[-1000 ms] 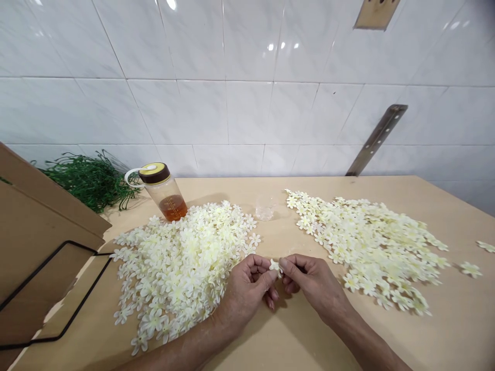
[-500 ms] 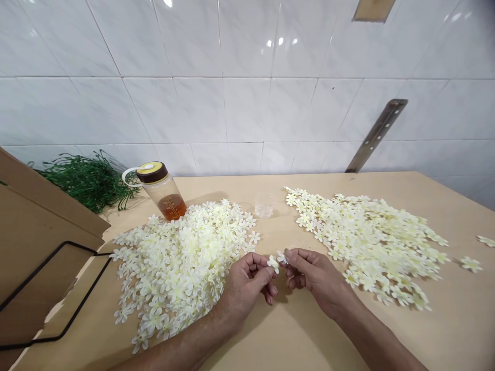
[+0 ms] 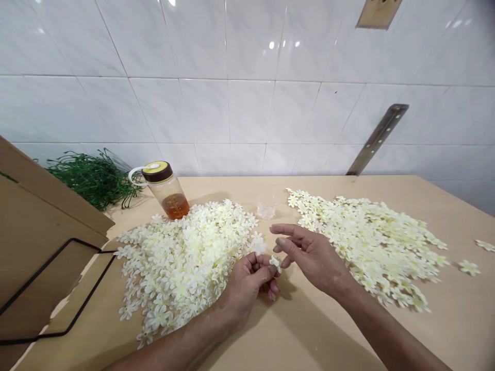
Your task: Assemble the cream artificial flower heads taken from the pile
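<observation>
The person's left hand [image 3: 245, 288] pinches one small flower [image 3: 276, 263] between thumb and forefinger, low over the table [image 3: 294, 330], in the gap between two piles. The right hand [image 3: 320, 257] is loosely open with its fingers apart and holds nothing that shows; whether a lower fingertip brushes the flower, one cannot tell.

The flower looks like thin fabric or soft plastic, so it should weigh next to nothing and bend easily. It seems unlikely to break, but a hard squeeze could crease a petal, and a tug on one petal would probably twist it out of line. The centre, where the petals meet, looks the best place to take hold — a light pinch with the fingertips, petals free around it. Being so light, it may flutter or drift when let go.

A pale blur [image 3: 258, 246], likely another flower, shows just beyond the left fingers. The left pile [image 3: 185, 257] is heaped, so its flowers may nest or cling together; the right pile [image 3: 379, 242] lies flatter, and single ones should lift more easily there by a petal edge.

Farther off, a clear cup [image 3: 266, 207] stands between the piles, and a bottle [image 3: 166, 190] of amber liquid touches the left one's back edge — heavier by far. Green stems [image 3: 93, 178] lie behind.
</observation>
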A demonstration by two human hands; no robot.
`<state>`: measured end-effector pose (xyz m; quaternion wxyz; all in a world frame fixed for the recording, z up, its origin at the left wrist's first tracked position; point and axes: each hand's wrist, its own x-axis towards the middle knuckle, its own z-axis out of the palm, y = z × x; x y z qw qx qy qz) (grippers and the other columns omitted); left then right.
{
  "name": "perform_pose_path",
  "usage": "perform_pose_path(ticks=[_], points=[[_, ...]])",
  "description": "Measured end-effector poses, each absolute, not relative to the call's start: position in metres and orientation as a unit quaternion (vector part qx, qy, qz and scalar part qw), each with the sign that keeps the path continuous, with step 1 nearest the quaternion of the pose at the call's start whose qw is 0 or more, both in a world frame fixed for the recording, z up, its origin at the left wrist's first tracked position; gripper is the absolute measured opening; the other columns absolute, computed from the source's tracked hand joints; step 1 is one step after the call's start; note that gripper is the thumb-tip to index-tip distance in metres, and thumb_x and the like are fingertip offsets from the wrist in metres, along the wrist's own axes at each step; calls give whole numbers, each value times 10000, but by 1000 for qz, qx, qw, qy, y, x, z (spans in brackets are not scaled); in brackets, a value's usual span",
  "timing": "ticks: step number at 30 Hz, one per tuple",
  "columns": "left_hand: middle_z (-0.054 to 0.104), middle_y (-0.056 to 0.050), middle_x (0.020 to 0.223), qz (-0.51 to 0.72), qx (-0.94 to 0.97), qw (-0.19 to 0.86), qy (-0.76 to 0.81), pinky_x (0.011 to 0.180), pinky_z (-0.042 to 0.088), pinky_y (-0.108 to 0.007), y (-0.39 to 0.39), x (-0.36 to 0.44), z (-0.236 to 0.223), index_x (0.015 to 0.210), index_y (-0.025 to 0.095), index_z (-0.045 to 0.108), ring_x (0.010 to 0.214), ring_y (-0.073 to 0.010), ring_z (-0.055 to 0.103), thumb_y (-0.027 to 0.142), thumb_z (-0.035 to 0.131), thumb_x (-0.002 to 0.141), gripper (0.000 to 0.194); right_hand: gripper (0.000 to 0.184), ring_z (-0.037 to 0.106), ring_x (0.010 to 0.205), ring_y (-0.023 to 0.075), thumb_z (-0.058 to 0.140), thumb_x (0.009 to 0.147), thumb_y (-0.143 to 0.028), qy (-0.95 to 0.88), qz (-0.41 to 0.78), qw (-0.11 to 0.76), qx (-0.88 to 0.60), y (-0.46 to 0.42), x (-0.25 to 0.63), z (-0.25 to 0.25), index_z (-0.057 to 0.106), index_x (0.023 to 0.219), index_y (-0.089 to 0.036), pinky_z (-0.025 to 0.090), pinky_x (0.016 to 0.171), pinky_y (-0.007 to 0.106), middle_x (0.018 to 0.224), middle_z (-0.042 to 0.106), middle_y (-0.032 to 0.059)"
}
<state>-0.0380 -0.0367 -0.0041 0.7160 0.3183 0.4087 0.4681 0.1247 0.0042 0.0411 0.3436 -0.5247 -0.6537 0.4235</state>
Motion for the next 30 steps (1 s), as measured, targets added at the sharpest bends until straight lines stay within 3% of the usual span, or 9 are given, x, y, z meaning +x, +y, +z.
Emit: perform_pose_path(ticks=[2, 6, 17, 25, 30], points=[[624, -23, 602, 479, 296, 718, 409, 462, 414, -209, -35, -39, -4, 767, 130, 596, 470, -96, 532, 256, 713, 736, 174, 377, 648, 597, 154, 600, 856, -482, -693, 369, 339, -518, 5, 121, 43, 655, 1139, -238, 532, 611, 295, 884, 702, 44], [660, -54, 723, 503, 266, 718, 402, 464, 422, -212, -32, -41, -4, 782, 122, 601, 510, -101, 557, 220, 711, 710, 164, 236, 651, 747, 182, 598, 869, -445, -737, 289, 330, -514, 1, 123, 27, 701, 909, -237, 517, 603, 264, 868, 702, 44], [663, -52, 717, 496, 305, 708, 399, 472, 426, -221, -34, -40, -7, 831, 127, 585, 503, -103, 563, 228, 701, 756, 171, 225, 637, 633, 151, 556, 902, -387, -768, 268, 276, -512, -10, 126, 23, 733, 841, -263, 477, 618, 256, 761, 714, -1], [650, -37, 634, 482, 323, 701, 414, 477, 433, -232, -34, -41, -9, 854, 141, 559, 484, -116, 562, 280, 689, 793, 200, 250, 591, 607, 138, 487, 913, -282, -785, 223, 271, -510, -11, 123, 22, 676, 768, -209, 421, 598, 246, 695, 668, -2], [645, -32, 618, 479, 315, 706, 416, 475, 433, -231, -35, -41, -9, 872, 139, 553, 482, -116, 556, 262, 694, 776, 211, 225, 575, 590, 138, 507, 886, -300, -740, 283, 276, -544, -13, 122, 18, 644, 733, -207, 417, 565, 236, 676, 657, -6]])
